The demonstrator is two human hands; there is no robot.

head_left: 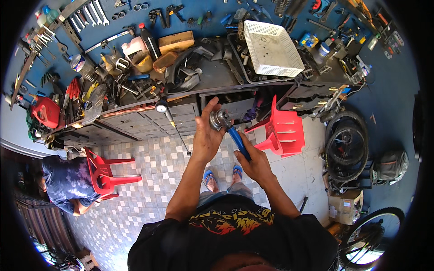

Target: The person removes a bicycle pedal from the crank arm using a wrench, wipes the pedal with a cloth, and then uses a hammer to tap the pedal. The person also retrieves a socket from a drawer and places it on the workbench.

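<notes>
My right hand (257, 163) is wrapped round the blue handle (238, 142) of a tool, held at a slant in front of my body. At the handle's upper end sits a round, shiny metal part (218, 119); I cannot make out its exact kind. My left hand (207, 135) grips this part from the left, palm turned up and some fingers stretched along its side. Whether the metal part is fixed to the handle or just touching it is hidden between the hands. Beyond them is a pulled-out drawer (231, 107) under the workbench.
The cluttered workbench (210, 79) carries a white perforated basket (275, 56) and a wooden box (176, 41). A red plastic chair (287, 131) stands to the right, near bicycle wheels (347, 144). On the left, a person (68, 183) sits on another red chair (103, 174). A floor pump (172, 119) leans by the drawers.
</notes>
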